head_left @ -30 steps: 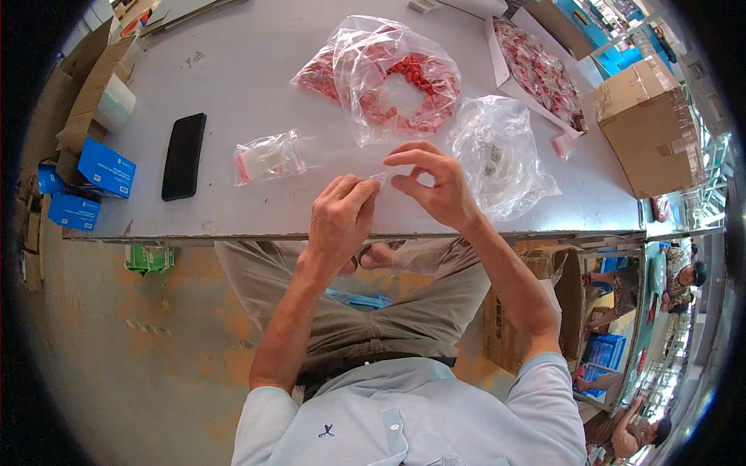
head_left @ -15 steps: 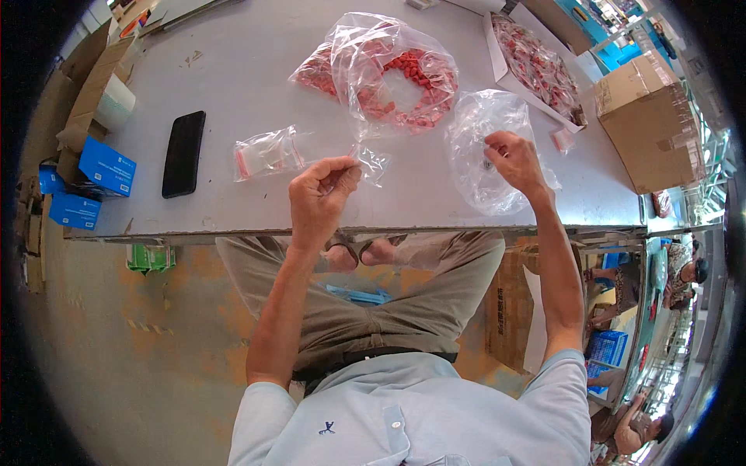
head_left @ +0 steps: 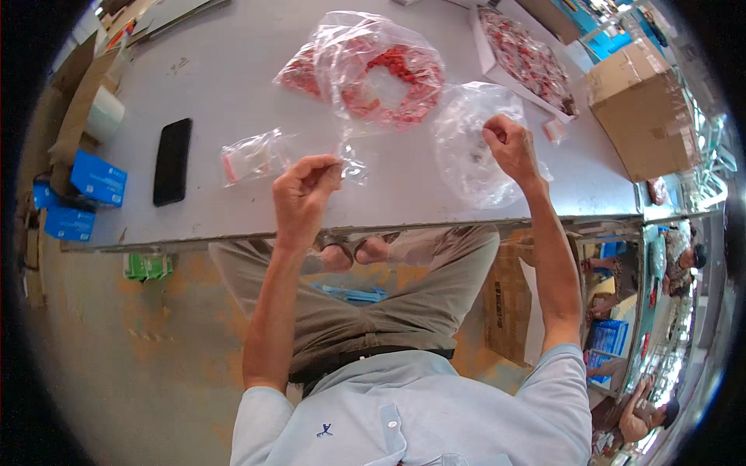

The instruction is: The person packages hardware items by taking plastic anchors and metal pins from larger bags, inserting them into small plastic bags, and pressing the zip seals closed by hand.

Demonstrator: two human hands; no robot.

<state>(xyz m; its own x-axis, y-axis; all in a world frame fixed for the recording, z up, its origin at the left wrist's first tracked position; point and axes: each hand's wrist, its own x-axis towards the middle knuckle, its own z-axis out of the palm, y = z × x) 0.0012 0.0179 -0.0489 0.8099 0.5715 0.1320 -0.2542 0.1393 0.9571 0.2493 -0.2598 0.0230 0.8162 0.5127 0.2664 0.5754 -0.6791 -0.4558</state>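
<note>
My left hand (head_left: 303, 198) is closed in a pinch on a small clear plastic bag (head_left: 355, 166), which sticks out to the right of the fingertips above the table. My right hand (head_left: 513, 151) hovers over a large clear plastic bag (head_left: 474, 182), thumb and fingers pressed together. Whatever lies between those fingertips is too small to make out. Behind my hands sits another big clear bag (head_left: 326, 93) with red pieces (head_left: 400, 58) massed in a ring. A stack of small clear bags with red edges (head_left: 252, 158) lies left of my left hand.
A black phone (head_left: 172, 161) and blue boxes (head_left: 99, 179) lie at the left. At the far right are a white tray (head_left: 488, 58) of bagged red pieces and a cardboard box (head_left: 645, 113). A little red-edged packet (head_left: 555, 130) rests near the tray. Other people work at the right.
The whole view has shifted slightly, moving the table's things leftward. My right hand has risen a little relative to the large clear bag; my left hand keeps its pinch on the small bag.
</note>
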